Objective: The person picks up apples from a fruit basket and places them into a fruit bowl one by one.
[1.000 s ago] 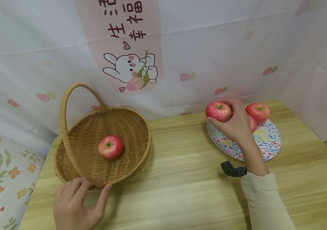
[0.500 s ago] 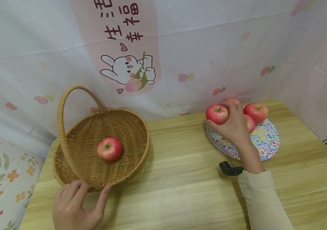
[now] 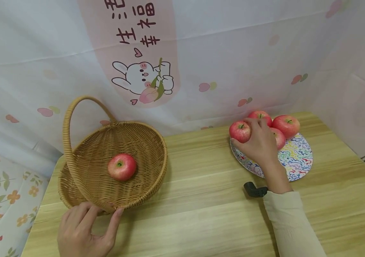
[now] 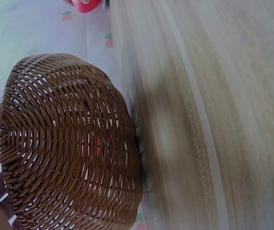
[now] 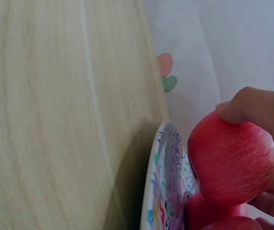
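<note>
My left hand (image 3: 84,228) pinches the near rim of a wicker basket (image 3: 147,146) where its handle (image 3: 68,142) joins. One red apple (image 3: 122,167) lies inside this basket. At the right, my right hand (image 3: 260,146) grips another red apple (image 3: 240,131) over the left part of a patterned plate (image 3: 298,160), thumb on its near side. In the right wrist view the gripped apple (image 5: 232,158) is close against other apples; whether it touches the plate is unclear. Several more apples sit on the plate, among them one (image 3: 286,126) at its back right.
Basket and plate both stand on a wooden table (image 3: 195,189), with bare wood between them. A printed white cloth (image 3: 227,46) hangs directly behind the table's back edge. A dark wrist-worn piece (image 3: 254,190) sticks out from my right cuff.
My right hand has shifted slightly left and nearer with the gripped apple, so the apple at the back shows more. My left hand stays on the basket rim.
</note>
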### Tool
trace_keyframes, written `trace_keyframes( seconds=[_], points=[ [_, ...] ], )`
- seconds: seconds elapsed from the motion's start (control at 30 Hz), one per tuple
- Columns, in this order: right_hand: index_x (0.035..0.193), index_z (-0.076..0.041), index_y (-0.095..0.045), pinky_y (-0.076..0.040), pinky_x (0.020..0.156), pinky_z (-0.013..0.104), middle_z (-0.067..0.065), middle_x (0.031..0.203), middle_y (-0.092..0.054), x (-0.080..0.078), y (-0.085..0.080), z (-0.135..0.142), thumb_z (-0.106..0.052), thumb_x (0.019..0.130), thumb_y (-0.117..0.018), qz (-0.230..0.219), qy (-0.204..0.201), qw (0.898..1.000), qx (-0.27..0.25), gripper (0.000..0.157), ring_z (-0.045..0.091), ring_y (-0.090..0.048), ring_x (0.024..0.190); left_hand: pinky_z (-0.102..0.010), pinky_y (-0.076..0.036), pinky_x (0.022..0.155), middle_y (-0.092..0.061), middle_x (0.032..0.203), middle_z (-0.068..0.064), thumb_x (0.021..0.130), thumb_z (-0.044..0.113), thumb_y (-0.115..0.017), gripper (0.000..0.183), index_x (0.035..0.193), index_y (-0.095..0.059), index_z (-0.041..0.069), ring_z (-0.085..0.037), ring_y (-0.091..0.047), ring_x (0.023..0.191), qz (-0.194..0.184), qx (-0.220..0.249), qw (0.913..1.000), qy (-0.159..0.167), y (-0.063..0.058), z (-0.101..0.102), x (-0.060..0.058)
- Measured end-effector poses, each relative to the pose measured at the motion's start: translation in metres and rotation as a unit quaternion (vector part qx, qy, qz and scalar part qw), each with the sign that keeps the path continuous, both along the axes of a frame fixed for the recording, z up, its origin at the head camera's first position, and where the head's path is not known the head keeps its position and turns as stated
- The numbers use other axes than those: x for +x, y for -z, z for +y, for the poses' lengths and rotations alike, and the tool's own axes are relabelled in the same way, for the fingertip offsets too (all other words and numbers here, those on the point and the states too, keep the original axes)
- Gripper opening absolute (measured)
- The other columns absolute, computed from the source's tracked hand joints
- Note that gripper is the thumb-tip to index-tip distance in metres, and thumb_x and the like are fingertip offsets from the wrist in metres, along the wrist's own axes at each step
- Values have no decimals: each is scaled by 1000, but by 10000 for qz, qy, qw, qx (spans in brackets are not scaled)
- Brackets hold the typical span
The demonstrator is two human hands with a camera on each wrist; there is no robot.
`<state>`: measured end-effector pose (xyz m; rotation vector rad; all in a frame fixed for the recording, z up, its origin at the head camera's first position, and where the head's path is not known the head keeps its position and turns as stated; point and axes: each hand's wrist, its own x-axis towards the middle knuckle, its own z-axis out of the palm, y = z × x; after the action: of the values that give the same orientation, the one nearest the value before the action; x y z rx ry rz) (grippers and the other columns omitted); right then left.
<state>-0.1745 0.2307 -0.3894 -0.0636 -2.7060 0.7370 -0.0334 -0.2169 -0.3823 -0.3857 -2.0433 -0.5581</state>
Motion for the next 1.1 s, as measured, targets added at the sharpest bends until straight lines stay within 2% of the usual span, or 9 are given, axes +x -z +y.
trace_keyframes(
  seconds=[0.2,0.6,0.87,1.1],
  points=[
    [138,1,-57,-25,117,70,31,138,-53,-1,5,1,-30,81,-86,78,-34,9997,241,71,49,-45,133,-31,-37,62,-59,63,-6,99,58,-64,62,67,-70,5,-27,-50,51,35,-29,10000,22,-2,1,0],
    [136,5,-56,-31,108,72,34,134,-54,0,5,2,-26,81,-84,212,-159,9985,488,69,52,-48,127,-31,-37,61,-61,63,-6,99,57,-64,59,67,-70,7,-25,-50,51,83,-50,9999,96,-4,1,-1],
    [141,6,-54,-22,115,74,35,136,-51,0,2,-1,-27,81,-85,-58,-212,9979,614,75,54,-45,132,-30,-37,65,-62,65,-7,99,58,-63,60,70,-72,6,-27,-52,53,6,-53,10000,55,-2,0,0],
    [139,3,-57,-17,117,76,34,136,-52,2,-1,-1,-25,81,-84,-242,-288,9977,569,70,57,-46,130,-30,-37,66,-62,65,-7,99,58,-64,60,70,-71,6,-27,-51,53,22,-15,10000,21,0,0,0]
  ],
)
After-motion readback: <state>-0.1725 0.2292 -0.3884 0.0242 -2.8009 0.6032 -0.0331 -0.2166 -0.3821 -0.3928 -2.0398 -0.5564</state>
